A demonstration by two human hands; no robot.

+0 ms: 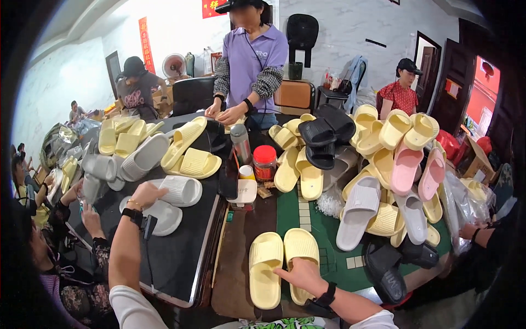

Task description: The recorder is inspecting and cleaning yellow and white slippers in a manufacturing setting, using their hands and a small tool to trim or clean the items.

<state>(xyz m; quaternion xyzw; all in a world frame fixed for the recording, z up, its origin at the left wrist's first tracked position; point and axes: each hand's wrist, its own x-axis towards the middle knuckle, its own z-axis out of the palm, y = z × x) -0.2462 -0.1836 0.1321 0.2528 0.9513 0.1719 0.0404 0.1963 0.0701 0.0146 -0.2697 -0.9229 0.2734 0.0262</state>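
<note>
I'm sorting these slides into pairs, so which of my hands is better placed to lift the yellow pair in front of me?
Probably the right hand: it already rests on the yellow pair. The left hand is off over the dark table, touching a white slide.

Single head-worn fisheye view, set high at the near edge of the table [249, 230] and tilted down and forward across it. Near enough for own forearms to enter from the lower edge, left hand [145, 193] over the dark left half, right hand [298, 274] by the near edge of the green right half. Far edge reached at mid-height, with the standing person in purple [251, 60] opposite and the walls beyond. Straight lines bent toward a black rim. No second view for overlap.
</note>
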